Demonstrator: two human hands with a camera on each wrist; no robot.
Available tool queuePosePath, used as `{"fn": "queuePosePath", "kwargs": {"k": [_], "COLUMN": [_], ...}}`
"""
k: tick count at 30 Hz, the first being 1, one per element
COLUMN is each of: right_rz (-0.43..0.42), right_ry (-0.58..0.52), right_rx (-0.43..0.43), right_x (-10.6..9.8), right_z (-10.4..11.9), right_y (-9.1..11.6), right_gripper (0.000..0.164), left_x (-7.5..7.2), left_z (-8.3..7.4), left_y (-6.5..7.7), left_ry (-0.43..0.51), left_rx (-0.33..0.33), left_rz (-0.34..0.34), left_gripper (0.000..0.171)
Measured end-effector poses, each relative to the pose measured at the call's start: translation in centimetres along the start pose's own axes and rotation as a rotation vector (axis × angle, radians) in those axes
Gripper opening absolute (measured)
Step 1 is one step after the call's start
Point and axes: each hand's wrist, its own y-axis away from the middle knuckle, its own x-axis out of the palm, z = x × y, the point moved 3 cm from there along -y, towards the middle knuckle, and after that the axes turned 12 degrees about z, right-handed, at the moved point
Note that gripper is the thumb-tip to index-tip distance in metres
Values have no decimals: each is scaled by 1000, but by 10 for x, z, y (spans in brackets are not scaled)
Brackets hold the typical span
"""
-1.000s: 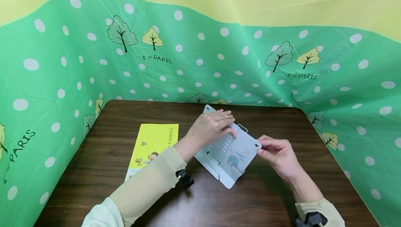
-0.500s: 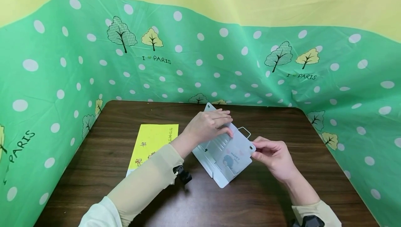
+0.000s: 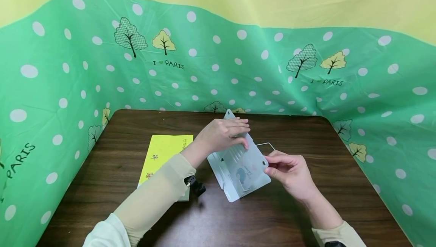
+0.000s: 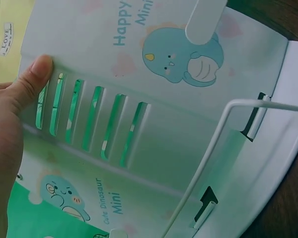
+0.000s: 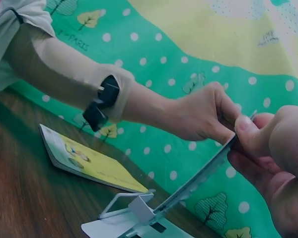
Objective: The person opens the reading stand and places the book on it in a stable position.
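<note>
A pale blue metal book stand [image 3: 250, 163] with dinosaur prints stands tilted up between both hands in the head view. My left hand [image 3: 221, 135] grips its upper edge; in the left wrist view the thumb [image 4: 39, 69] lies on the slotted front panel, and the other fingers are mostly hidden behind. At the right upper corner, my right hand [image 3: 289, 171] pinches the panel between thumb and fingers. A thin wire leg [image 3: 269, 144] sticks out behind the panel. The right wrist view has the panel [image 5: 196, 176] edge-on, rising from its flat base [image 5: 107, 225].
Left of the stand lies a yellow picture book [image 3: 167, 152], partly covered by the left forearm. The dark wooden table [image 3: 306, 133] is bordered by a green and yellow printed curtain [image 3: 204, 76] at the back and sides.
The stand's panel has tilted up more steeply and turned, its right corner moving left with my right hand. The wire leg has swung farther out behind. My left hand has shifted slightly left.
</note>
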Motion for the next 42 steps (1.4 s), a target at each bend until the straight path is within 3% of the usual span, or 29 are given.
{"fn": "queuePosePath", "kwargs": {"k": [13,32,42], "right_rz": [-34,-97,-141], "right_ry": [49,90,80], "right_rx": [42,102,64], "right_x": [17,36,47], "right_z": [8,14,13], "right_y": [-8,-17,-21], "right_gripper": [34,34,36], "left_x": [-6,-13,-15], "left_z": [7,12,14], "left_y": [3,5,7], "left_ry": [66,33,18], "left_rx": [27,11,-7], "left_rz": [19,77,109], "left_gripper": [52,52,56]}}
